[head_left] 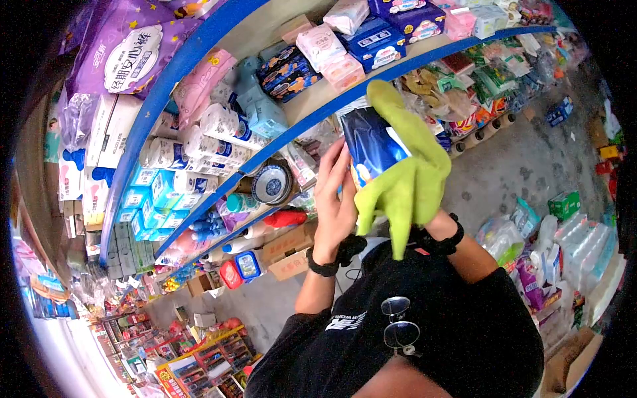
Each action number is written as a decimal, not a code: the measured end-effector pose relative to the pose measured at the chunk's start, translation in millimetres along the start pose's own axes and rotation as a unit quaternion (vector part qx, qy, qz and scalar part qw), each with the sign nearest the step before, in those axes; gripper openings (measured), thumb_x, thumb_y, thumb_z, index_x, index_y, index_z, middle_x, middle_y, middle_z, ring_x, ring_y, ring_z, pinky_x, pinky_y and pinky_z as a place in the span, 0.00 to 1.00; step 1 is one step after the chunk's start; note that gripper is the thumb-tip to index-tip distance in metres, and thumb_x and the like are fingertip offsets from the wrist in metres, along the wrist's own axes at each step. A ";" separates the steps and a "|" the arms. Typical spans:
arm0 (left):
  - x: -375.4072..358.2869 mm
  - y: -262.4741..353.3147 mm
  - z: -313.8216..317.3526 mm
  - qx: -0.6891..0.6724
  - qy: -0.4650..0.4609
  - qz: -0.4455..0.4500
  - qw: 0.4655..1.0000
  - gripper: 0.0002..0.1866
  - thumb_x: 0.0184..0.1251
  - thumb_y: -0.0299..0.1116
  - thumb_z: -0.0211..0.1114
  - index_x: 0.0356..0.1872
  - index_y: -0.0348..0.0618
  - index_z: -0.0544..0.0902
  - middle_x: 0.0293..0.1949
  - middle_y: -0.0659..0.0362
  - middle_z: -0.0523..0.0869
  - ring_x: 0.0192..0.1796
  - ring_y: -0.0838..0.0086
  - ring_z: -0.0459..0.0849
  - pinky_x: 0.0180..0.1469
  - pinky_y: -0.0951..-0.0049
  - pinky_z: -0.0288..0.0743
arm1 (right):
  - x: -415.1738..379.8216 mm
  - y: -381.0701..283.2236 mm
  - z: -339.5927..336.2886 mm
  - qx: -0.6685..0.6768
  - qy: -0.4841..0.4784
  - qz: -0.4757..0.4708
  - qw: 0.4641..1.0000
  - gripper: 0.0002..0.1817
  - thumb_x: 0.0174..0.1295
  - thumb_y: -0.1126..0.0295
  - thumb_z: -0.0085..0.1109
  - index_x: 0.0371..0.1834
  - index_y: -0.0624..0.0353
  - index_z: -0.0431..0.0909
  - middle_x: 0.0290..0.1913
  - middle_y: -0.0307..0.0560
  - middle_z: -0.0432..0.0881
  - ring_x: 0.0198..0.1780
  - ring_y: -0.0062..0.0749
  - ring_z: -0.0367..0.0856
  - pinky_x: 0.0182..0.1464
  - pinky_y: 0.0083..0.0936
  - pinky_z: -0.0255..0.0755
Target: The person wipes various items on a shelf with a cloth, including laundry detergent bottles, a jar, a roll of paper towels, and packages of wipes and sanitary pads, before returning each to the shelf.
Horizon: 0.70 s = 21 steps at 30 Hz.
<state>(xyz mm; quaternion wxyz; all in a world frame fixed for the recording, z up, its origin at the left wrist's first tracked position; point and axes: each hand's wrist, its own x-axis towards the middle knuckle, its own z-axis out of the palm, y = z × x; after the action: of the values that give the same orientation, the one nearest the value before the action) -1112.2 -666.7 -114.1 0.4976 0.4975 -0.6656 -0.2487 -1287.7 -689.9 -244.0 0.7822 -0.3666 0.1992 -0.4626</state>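
Note:
A dark blue plastic-wrapped pack [373, 142] with a white and orange print is held up in front of my chest, near the shelf edge. My left hand [336, 189] is bare and presses its closed fingers along the pack's left side. A lime-green glove [424, 166] covers my right hand [415, 189], which grips the pack from the right. One long green finger reaches past the pack's top, while others hang down below it. The skin of my right hand is hidden by the glove. Black bands circle both wrists.
A blue-edged shelf [312, 109] carries tissue packs, paper rolls [222, 126] and a patterned bowl [271, 184]. Bagged goods [491, 86] line the far right shelf. Bottles in wrap [584, 242] stand on the right floor. A yellow rack [206, 365] is at lower left.

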 end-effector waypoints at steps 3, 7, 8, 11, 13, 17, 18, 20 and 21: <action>-8.9 -10.1 -1.5 -0.159 -0.082 -0.090 0.980 0.41 0.61 0.55 0.59 0.65 0.32 0.60 0.65 0.49 0.64 0.66 0.64 0.63 0.67 0.66 0.55 | 3.9 -45.3 47.7 -0.026 -0.041 -0.068 0.997 0.26 0.64 0.66 0.54 0.64 0.62 0.61 0.59 0.49 0.70 0.57 0.34 0.72 0.59 0.32 0.69; -21.3 -9.0 4.0 -0.306 -0.050 -0.169 0.936 0.51 0.51 0.62 0.66 0.67 0.34 0.56 0.62 0.54 0.67 0.63 0.68 0.66 0.64 0.66 0.60 | -2.1 -81.4 63.1 -0.324 -0.154 -0.191 0.914 0.31 0.57 0.68 0.62 0.64 0.61 0.63 0.61 0.49 0.70 0.59 0.35 0.71 0.62 0.32 0.65; -19.7 -6.7 2.4 -0.341 -0.029 -0.189 0.921 0.49 0.52 0.60 0.67 0.66 0.36 0.56 0.62 0.55 0.69 0.63 0.67 0.68 0.64 0.66 0.62 | -3.9 -79.6 56.7 -0.324 -0.158 -0.189 0.913 0.31 0.57 0.68 0.62 0.64 0.61 0.63 0.61 0.49 0.70 0.59 0.35 0.71 0.62 0.32 0.65; -14.1 2.1 1.7 -0.513 0.031 -0.107 0.851 0.37 0.66 0.56 0.52 0.66 0.39 0.58 0.62 0.52 0.70 0.63 0.61 0.69 0.63 0.57 0.65 | -11.1 -75.8 54.8 -0.464 -0.095 -0.073 0.877 0.29 0.55 0.67 0.65 0.61 0.58 0.67 0.60 0.50 0.71 0.60 0.36 0.70 0.62 0.32 0.64; -5.8 12.9 -3.1 -0.502 0.080 -0.128 0.852 0.40 0.66 0.62 0.44 0.67 0.39 0.57 0.63 0.50 0.68 0.63 0.58 0.69 0.63 0.55 0.64 | 9.8 -59.1 53.3 -0.503 -0.129 -0.153 0.841 0.29 0.55 0.63 0.64 0.61 0.55 0.68 0.60 0.49 0.70 0.61 0.38 0.68 0.64 0.34 0.61; 9.0 14.0 -17.5 -0.657 0.187 -0.085 0.725 0.34 0.70 0.58 0.41 0.65 0.40 0.63 0.63 0.50 0.70 0.61 0.56 0.72 0.63 0.56 0.65 | 19.9 -56.0 65.9 -0.527 -0.196 -0.243 0.790 0.27 0.57 0.60 0.59 0.61 0.53 0.68 0.62 0.47 0.69 0.63 0.40 0.66 0.66 0.35 0.58; 11.0 12.2 -22.6 -0.630 0.221 -0.113 0.736 0.34 0.70 0.59 0.41 0.64 0.40 0.63 0.62 0.51 0.70 0.60 0.58 0.73 0.62 0.58 0.66 | 20.7 -59.3 75.4 -0.525 -0.199 -0.244 0.791 0.27 0.57 0.60 0.59 0.61 0.53 0.68 0.62 0.47 0.69 0.63 0.40 0.66 0.66 0.35 0.58; 13.0 3.0 -25.6 -0.653 0.209 -0.097 0.721 0.32 0.70 0.57 0.44 0.62 0.41 0.67 0.60 0.52 0.74 0.57 0.59 0.74 0.63 0.58 0.66 | 20.8 -66.3 93.2 -0.637 -0.137 -0.336 0.680 0.27 0.57 0.61 0.59 0.61 0.53 0.67 0.61 0.46 0.70 0.63 0.40 0.66 0.66 0.35 0.58; 11.4 1.0 -22.8 -0.648 0.189 -0.088 0.732 0.32 0.70 0.58 0.43 0.63 0.43 0.65 0.61 0.53 0.72 0.59 0.60 0.73 0.64 0.60 0.64 | 19.3 -65.4 96.5 -0.662 -0.119 -0.353 0.651 0.27 0.57 0.61 0.59 0.61 0.53 0.67 0.61 0.46 0.70 0.63 0.40 0.66 0.66 0.35 0.58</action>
<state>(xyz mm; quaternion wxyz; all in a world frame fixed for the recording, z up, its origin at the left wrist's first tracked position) -1092.0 -673.0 -99.9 0.7910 0.1474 -0.1879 -0.5633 -1253.1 -688.9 -131.0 0.1268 -0.8816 0.2131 -0.4016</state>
